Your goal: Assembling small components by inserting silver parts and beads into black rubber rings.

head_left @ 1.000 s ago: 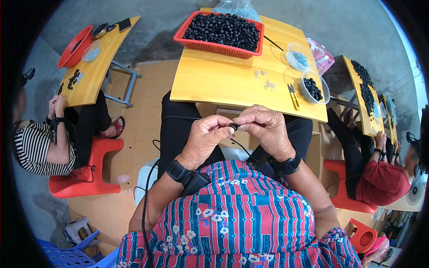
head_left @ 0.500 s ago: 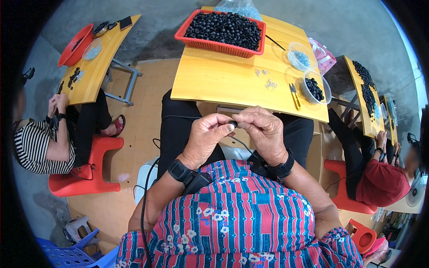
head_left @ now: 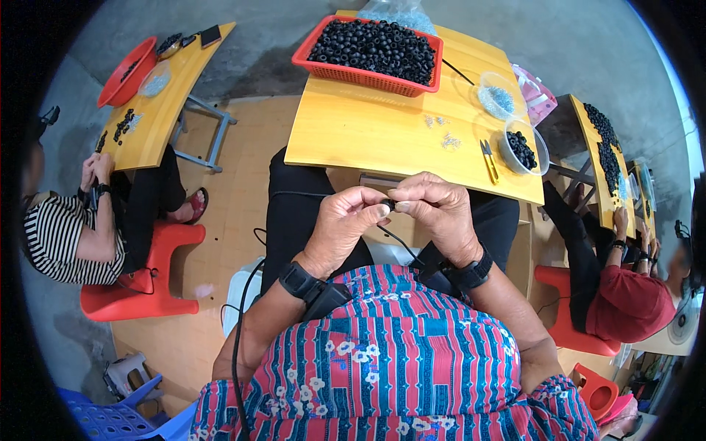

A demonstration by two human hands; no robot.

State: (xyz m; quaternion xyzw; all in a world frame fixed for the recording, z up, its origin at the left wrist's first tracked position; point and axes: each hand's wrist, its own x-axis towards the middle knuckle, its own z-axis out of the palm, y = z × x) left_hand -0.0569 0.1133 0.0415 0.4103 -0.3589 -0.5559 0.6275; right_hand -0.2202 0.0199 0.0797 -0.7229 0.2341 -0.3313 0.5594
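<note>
A small black round part [head_left: 389, 204] is pinched between both my hands, above my lap and just off the table's near edge. My left hand [head_left: 344, 226] grips it with thumb and index finger, closed. From the other side, the thumb and index finger of my right hand [head_left: 440, 219] close on the same part. Fingertips cover most of it, so any smaller piece there is hidden. On the yellow table [head_left: 353, 132] ahead lie small clear pieces [head_left: 450, 141] and yellow-handled snips [head_left: 490, 163].
A red basket [head_left: 368, 82] heaped with black ring-shaped parts stands at the far side. Tubs of clear pieces [head_left: 497, 101] and black parts [head_left: 521, 151] sit at the right. Cables hang by my arms. People work at tables on the left [head_left: 77, 239] and right [head_left: 629, 303].
The view has shifted slightly. Both hands keep their pinch on the black part, with a small shift of the fingers. On the right, a co-worker's hand has moved farther up onto their table.
</note>
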